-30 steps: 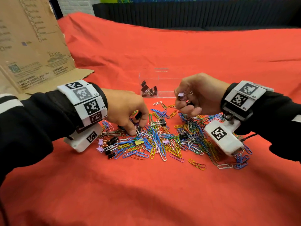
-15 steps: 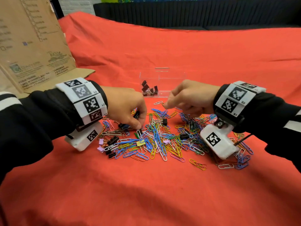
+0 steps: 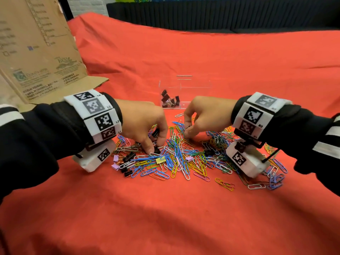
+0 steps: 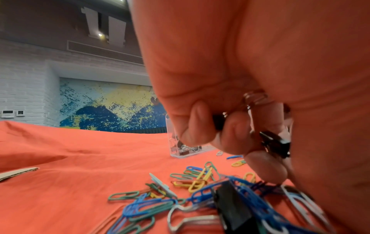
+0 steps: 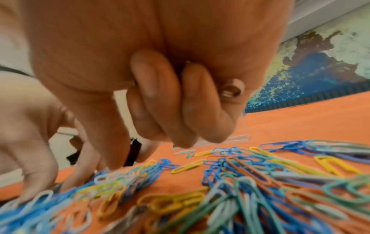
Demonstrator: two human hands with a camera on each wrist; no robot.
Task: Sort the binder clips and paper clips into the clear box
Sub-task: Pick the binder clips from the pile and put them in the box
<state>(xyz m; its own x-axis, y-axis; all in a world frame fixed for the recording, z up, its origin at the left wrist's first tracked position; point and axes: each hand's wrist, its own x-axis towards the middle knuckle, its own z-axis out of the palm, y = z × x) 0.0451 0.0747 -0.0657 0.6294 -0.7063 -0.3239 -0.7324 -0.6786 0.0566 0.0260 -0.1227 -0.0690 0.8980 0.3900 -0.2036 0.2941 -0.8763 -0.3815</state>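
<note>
far left: a brown cardboard box flap [image 3: 36,50] standing on the red cloth [image 3: 165,208].

next, left hand [image 3: 141,124] knuckles-up over the left part of the pile of paper clips [image 3: 184,161], wrist level, fingers curled downward. in the left wrist view, black binder clips [image 4: 275,144] gripped inside the curled fingers [image 4: 232,131], silver wire handles poking up toward the palm; fingertips down on the pile beside another black binder clip [image 3: 156,150]. small lilac binder clips [image 3: 116,158] and more black ones at the pile's left edge, a yellow binder clip [image 3: 160,160] near the middle.

pile itself: thin wire loops in blue, green, yellow, pink and white, lying flat, tangled, long axes in every direction, spread across the cloth between and under both wrists.

behind the pile, centre: clear box [image 3: 195,85], upright, open at the top; several black binder clips [image 3: 170,102] heaped in its left compartment, tilted at mixed angles.

right hand [image 3: 204,116] lowered onto the pile's far right-centre, forefinger and thumb tips down among the clips; other fingers [image 5: 160,101] curled tight together against the palm, a bit of silver metal showing there. cannot tell what that metal belongs to.
</note>
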